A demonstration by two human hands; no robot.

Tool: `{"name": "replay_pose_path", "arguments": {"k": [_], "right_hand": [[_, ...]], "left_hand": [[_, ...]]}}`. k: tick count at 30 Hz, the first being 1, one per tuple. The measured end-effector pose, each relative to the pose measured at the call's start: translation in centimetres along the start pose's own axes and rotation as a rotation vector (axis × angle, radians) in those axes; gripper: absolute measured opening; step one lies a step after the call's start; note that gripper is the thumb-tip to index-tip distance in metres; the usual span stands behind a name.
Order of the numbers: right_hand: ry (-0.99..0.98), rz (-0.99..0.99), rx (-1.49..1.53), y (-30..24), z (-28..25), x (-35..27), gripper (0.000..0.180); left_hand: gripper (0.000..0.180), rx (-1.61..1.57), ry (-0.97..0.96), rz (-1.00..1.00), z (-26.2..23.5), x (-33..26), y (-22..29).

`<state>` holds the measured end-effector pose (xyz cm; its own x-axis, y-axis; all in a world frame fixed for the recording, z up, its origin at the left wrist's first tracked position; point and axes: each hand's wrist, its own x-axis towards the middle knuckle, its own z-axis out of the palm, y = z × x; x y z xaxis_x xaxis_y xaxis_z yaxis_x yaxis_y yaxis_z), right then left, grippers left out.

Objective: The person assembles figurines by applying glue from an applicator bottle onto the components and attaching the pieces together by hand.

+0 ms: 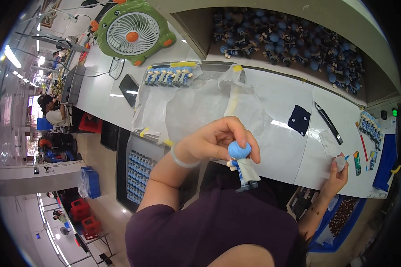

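My left hand (220, 138) holds a small figurine (244, 167) by its round blue head; the figure has a white coat, blue striped legs and a dark base, and hangs close to my chest. My right hand (338, 171) rests far right on the white table (285, 147), closed around a small white wad with a thin blue-tipped tool sticking out. A clear bracelet sits on my left wrist.
A row of finished figurines (169, 75) lies on a plastic sheet at the back. A bin (294, 42) holds several blue-headed figurines. A green fan (133, 31), a black phone (129, 89), a dark cloth (299, 119), a knife (329, 122), more figurines (370, 127) at right.
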<state>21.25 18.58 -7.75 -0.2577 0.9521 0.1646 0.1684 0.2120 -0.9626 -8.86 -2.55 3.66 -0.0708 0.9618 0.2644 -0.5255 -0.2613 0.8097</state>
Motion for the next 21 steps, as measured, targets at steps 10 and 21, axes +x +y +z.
{"name": "replay_pose_path", "arguments": {"k": [10, 21], "right_hand": [[-0.003, 0.026, 0.026, -0.2, -0.1, -0.1, 0.03], [-0.007, 0.03, 0.006, 0.0, -0.3, 0.0, 0.03]], "left_hand": [[0.029, 0.09, -0.019, -0.063, 0.7, 0.5, -0.5], [0.038, -0.131, 0.037, -0.239, 1.4, 0.9, -1.0]]}}
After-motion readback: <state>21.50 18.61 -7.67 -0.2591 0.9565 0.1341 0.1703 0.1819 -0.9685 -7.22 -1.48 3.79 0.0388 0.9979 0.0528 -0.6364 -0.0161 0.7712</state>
